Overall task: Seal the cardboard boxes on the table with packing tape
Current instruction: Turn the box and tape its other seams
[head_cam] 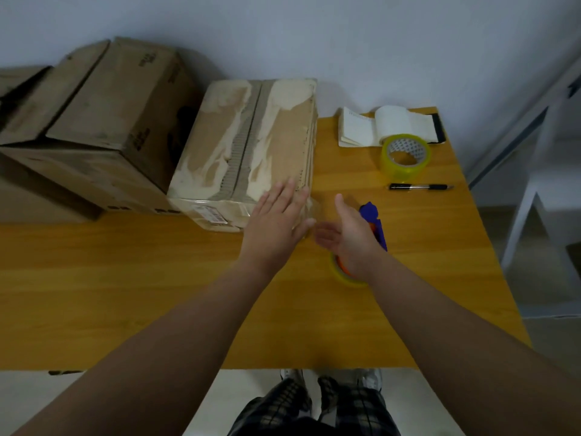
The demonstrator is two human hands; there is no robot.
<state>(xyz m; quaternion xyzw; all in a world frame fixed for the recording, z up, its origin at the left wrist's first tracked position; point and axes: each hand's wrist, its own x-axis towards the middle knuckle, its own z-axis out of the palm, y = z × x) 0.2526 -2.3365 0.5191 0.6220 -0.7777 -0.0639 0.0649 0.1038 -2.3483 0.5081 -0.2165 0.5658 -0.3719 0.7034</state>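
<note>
Box: scuffed brown cardboard box with a torn, pale-patched top point(248, 146), flaps closed, standing at the back of the orange-brown wooden counter point(141, 278).
Left hand point(276, 212): spread flat, fingers straight, pressing on the top at the box's near right corner.
Right hand point(349, 234): open and relaxed, palm turned leftward, holding nothing, just beside that same corner.
Dispenser: blue plastic tape dispenser with an orange hub and yellowish roll point(374, 218), lying on the counter, mostly hidden under the right hand and wrist.
Spare tape: yellow-tinted clear roll point(405, 158), upright-ringed near the far right edge.
Pen: black ballpoint point(421, 186), just in front of the spare roll.
Notebook: open white pad point(361, 130), behind the roll.
Other boxes: larger plain brown cartons point(110, 105), left of the worn box and touching it.
</note>
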